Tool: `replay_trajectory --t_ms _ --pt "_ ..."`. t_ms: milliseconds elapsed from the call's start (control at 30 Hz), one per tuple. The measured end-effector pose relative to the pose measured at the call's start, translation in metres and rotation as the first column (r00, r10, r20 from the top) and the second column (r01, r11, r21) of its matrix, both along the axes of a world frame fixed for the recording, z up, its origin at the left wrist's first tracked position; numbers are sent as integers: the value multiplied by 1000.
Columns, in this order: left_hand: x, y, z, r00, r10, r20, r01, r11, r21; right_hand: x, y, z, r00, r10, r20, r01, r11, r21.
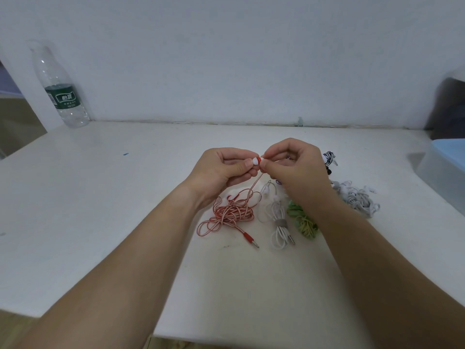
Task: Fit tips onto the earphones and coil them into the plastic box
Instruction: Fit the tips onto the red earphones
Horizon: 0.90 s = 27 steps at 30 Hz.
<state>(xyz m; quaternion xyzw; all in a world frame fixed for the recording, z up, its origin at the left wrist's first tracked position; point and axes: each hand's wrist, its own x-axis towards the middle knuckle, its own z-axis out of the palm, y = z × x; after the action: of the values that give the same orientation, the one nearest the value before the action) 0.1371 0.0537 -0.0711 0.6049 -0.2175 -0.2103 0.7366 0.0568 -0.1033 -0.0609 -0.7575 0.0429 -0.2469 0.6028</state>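
A red earbud with a white tip (256,161) is held above the white table between both hands. My left hand (221,170) pinches it from the left; my right hand (294,165) pinches it from the right with thumb and forefinger. Its red-and-white striped cable (231,212) hangs down into a loose tangle on the table and ends in a red jack plug (250,240). The plastic box (442,170), translucent with a blue lid, stands at the right edge, partly cut off.
Other earphones lie to the right of the red cable: a white bundle with a grey strap (279,222), a green tangle (303,221), a white heap (357,197), a black-and-white striped set (329,158). A water bottle (61,89) stands back left by the wall.
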Motion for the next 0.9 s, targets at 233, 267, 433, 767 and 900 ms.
replay_trajectory --t_ms 233,267,433,767,900 --pt "-1 -3 -1 999 33 24 -33 999 7 3 0 -4 999 -33 29 33 999 -13" --pt "-1 -3 -1 999 39 30 -39 999 8 2 1 -3 999 -28 18 27 999 18" --pt "-3 -5 -2 997 56 47 -57 998 14 1 1 -1 1000 -21 10 20 998 52" --pt "-1 -2 -1 998 -2 -63 -2 999 -51 -1 0 4 999 -6 51 7 1000 -27" --pt "-1 -2 -1 997 -15 -72 11 998 -57 -2 -1 5 999 5 53 -2 999 -54"
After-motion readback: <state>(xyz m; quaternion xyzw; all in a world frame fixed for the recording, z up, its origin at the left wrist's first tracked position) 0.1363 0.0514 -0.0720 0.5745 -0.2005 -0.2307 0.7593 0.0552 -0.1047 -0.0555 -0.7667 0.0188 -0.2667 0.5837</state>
